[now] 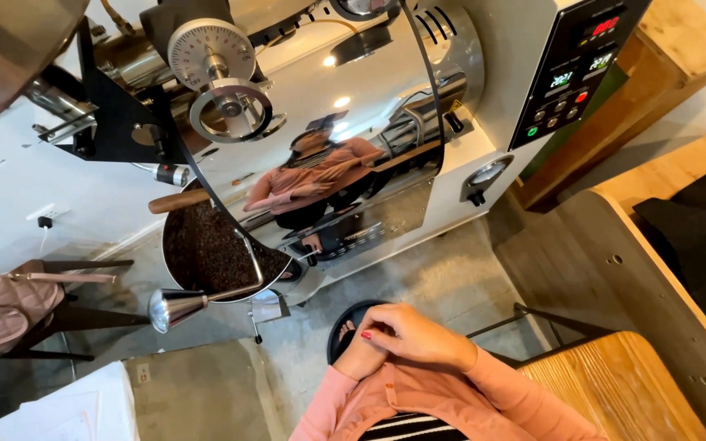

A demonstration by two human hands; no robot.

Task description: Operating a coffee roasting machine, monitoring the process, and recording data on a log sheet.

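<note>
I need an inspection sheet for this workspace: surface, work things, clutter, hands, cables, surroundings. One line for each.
Surface: grey concrete floor; wooden counter at lower right.
Work things: shiny metal roasting machine; its round cooling tray holds dark beans; control panel has lit displays.
Clutter: pink bag on a dark chair at left; black cloth at right.
Hands: right hand lies over left hand, both idle, holding nothing.
Cables: thin cable from wall socket.
Surroundings: white wall; the person's reflection shows on the machine.
</note>
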